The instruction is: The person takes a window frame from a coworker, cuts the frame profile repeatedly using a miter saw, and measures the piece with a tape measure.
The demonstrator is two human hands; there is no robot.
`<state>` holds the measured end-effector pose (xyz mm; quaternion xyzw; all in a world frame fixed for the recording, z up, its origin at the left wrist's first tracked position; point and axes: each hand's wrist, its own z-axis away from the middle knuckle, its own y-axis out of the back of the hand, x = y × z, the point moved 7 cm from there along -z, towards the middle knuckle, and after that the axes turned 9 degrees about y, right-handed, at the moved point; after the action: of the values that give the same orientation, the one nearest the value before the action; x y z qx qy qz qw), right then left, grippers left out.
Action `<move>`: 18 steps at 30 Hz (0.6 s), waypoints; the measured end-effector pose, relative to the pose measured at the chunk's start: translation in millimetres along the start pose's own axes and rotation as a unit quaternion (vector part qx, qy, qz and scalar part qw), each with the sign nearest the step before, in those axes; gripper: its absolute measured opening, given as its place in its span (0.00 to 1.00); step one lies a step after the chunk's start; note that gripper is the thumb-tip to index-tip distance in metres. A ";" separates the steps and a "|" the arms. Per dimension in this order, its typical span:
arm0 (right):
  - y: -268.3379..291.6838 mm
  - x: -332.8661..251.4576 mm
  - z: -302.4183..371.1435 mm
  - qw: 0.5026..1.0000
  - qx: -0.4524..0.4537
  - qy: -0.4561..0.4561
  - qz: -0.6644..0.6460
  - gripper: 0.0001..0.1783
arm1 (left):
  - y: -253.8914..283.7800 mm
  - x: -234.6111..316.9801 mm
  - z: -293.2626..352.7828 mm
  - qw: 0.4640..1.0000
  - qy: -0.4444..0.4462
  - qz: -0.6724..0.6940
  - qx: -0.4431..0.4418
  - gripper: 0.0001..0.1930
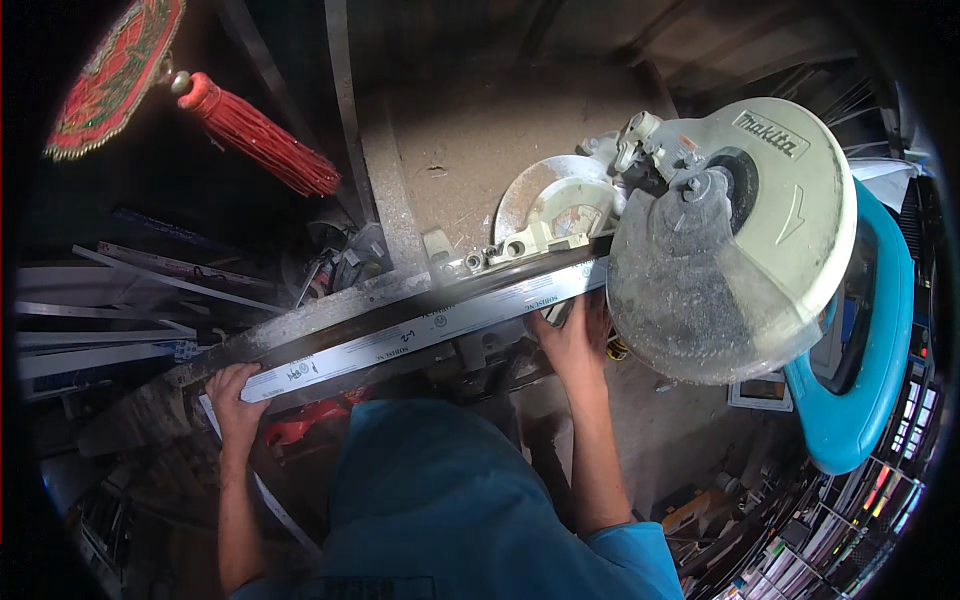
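Note:
A long straight profile (430,328) lies across the saw bench, its near face covered in white printed film with handwritten marks and its upper side dark. My left hand (236,408) is closed around its left end, fingers over the top. Close to the saw, my right hand (576,335) grips the near side, thumb apart from the fingers; some fingertips are hidden behind the profile. A mitre saw (790,200) with a cream blade cover, a dusty clear guard (690,290) and a teal handle (875,330) stands over the profile's right end, which the guard hides.
Behind the profile is the saw's fence (530,242) with its round base. A red tassel (260,135) hangs at upper left. Loose metal strips (170,275) lie at far left. Something red (300,420) sits below the profile. A wire rack (830,540) holds offcuts at lower right.

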<state>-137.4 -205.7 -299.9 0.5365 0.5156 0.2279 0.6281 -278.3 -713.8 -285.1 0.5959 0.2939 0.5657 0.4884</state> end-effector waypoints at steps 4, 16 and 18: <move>-1.2 6.0 -3.0 0.997 -0.036 -0.056 -0.029 0.46 | 0.2 5.4 -0.2 1.000 -0.004 -0.008 0.001 0.27; 0.0 18.9 -5.8 0.996 -0.029 -0.080 -0.021 0.41 | -1.2 20.6 -5.2 0.999 -0.020 -0.024 -0.007 0.27; 3.5 13.4 -10.3 0.993 -0.053 -0.093 -0.042 0.42 | -3.7 23.4 -5.8 0.998 -0.010 -0.039 -0.043 0.29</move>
<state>-140.8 -188.8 -301.1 0.4989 0.4645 0.1776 0.7098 -278.8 -690.0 -280.1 0.5676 0.2873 0.5526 0.5384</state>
